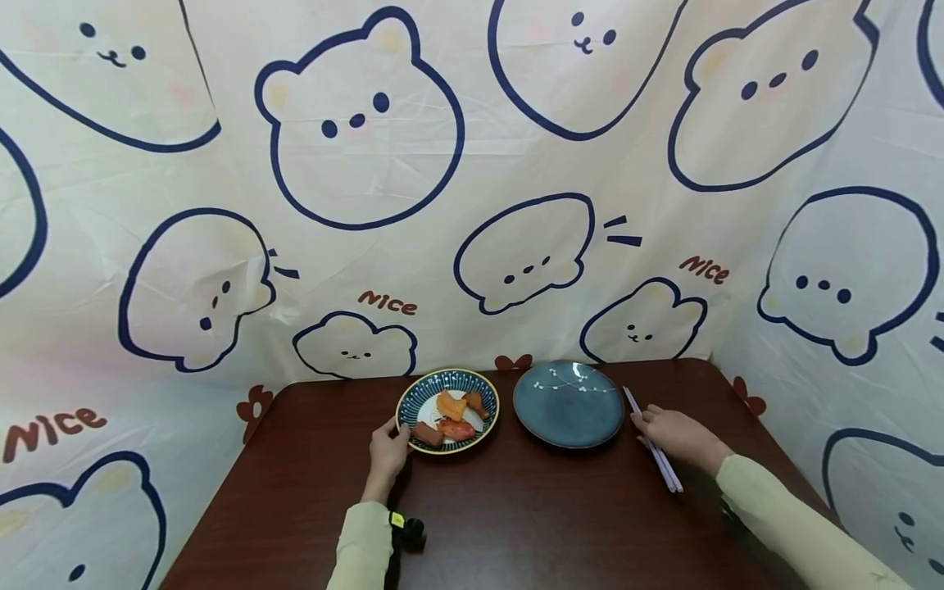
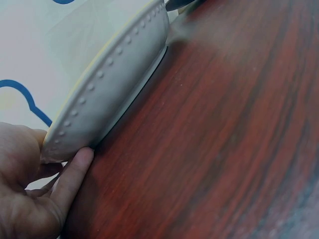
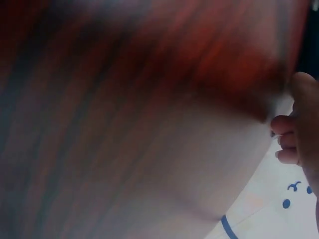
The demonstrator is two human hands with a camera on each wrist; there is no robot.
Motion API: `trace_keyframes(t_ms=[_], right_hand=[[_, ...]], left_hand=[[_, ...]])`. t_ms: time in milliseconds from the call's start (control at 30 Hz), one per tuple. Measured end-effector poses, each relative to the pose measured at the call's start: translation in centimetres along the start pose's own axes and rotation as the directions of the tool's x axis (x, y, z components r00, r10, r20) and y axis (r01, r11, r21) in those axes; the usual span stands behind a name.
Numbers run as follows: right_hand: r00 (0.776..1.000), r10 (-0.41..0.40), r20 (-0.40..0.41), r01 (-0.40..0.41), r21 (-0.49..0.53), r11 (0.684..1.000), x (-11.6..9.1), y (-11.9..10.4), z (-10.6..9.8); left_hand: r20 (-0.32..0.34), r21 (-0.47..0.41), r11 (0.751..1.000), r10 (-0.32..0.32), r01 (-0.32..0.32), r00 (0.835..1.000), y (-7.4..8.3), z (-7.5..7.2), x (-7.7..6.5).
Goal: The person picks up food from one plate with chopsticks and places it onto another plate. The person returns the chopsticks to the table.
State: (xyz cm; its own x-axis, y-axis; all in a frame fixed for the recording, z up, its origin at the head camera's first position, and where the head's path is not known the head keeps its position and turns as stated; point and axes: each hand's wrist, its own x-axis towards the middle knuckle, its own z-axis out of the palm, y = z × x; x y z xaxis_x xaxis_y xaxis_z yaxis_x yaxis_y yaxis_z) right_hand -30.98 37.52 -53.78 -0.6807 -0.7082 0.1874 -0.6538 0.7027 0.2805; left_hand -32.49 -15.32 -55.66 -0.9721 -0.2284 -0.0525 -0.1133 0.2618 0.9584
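Note:
At the left, my left hand point(image 1: 388, 452) grips the near left rim of a shallow patterned bowl point(image 1: 415, 393) with a yellow edge. Several pieces of food point(image 1: 456, 428), orange, red and brown, lie inside it. The left wrist view has the bowl's white ribbed outer wall point(image 2: 112, 82), with the thumb above the rim and a finger point(image 2: 75, 174) under the base. On the right, my right hand point(image 1: 682, 438) pinches a pair of pale purple chopsticks point(image 1: 665, 469) around their upper part; they slant beside the blue plate. Its curled fingers point(image 3: 286, 141) show in the right wrist view.
A blue round plate point(image 1: 568, 410) with a white blossom pattern stands between the bowl and the chopsticks. All of this is near the back edge of a dark brown table point(image 1: 516, 516). A cloth point(image 1: 546, 172) printed with bears hangs behind and at both sides.

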Motion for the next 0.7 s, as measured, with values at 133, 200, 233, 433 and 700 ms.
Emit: trace_keyframes(t_ms=[133, 200, 233, 433, 700], right_hand=[[0.999, -0.046, 0.018, 0.046, -0.013, 0.999, -0.2, 0.1, 0.0], [0.998, -0.051, 0.039, 0.052, -0.016, 0.999, -0.1, 0.1, -0.1], [0.998, -0.05, 0.048, 0.051, -0.017, 0.999, 0.0, 0.1, -0.1], [0.994, -0.008, 0.109, 0.011, -0.03, 0.999, 0.6, -0.1, -0.7], [0.985, 0.062, 0.158, -0.059, -0.025, 0.998, 0.7, -0.5, -0.9]], left_hand=[[0.002, -0.003, 1.0, 0.003, -0.003, 1.0, -0.1, -0.1, 0.1], [0.001, -0.002, 1.0, 0.003, -0.003, 1.0, -0.1, -0.1, 0.1], [-0.001, -0.001, 1.0, 0.002, -0.002, 1.0, -0.1, -0.1, 0.1], [-0.012, 0.002, 1.0, -0.003, 0.003, 1.0, 0.0, 0.0, 0.1], [-0.006, -0.004, 1.0, 0.001, -0.001, 1.0, -0.2, 0.1, 0.0]])
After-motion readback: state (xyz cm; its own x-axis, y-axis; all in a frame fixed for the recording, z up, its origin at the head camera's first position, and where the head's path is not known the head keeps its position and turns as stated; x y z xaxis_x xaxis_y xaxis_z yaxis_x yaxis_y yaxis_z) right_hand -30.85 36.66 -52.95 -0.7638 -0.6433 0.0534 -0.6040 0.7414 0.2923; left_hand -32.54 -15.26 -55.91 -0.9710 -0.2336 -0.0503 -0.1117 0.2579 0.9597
